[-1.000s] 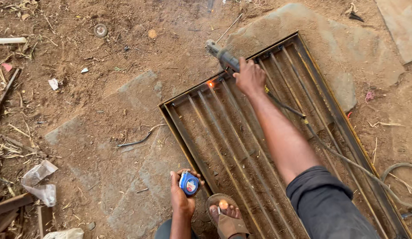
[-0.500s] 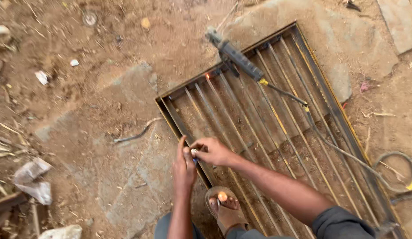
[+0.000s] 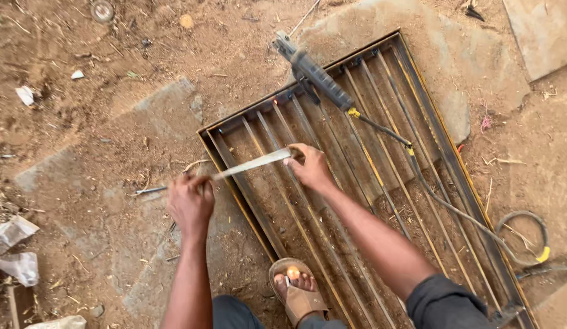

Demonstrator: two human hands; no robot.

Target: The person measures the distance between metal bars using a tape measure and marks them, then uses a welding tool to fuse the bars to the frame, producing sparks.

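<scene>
So the tape measure blade point(image 3: 253, 163) is pulled out across the near-left corner of the metal grille frame point(image 3: 442, 152), running pretty much level from outside the frame's left edge over the first couple of bars. The left hand point(image 3: 191, 204) is closed around the tape's case end, out over the dirt just beside the frame's left rail; the case itself is hidden inside the fist, so I can't make out much of it. The right hand point(image 3: 311, 167) has its fingers pinched together on the other end of the blade, sitting on top of the bars a little way in from the frame's top-left corner.

The grille is a long rectangle of rusty-looking flat bars lying flat on the ground point(image 3: 113, 122), angled so it runs from upper middle down to the lower right. Lying across its far end is a welding electrode holder point(image 3: 314, 70) with a dark ribbed grip, and its cable point(image 3: 442, 201) trails down over the bars to the frame's right side, where it loops on the dirt with a bit of yellow tape on it.

Near the bottom edge there's a foot in a brown sandal point(image 3: 298, 289) planted just beside the frame's left rail. Off at the left edge of the ground, some crumpled plastic scraps point(image 3: 15, 250), well apart from everything.
</scene>
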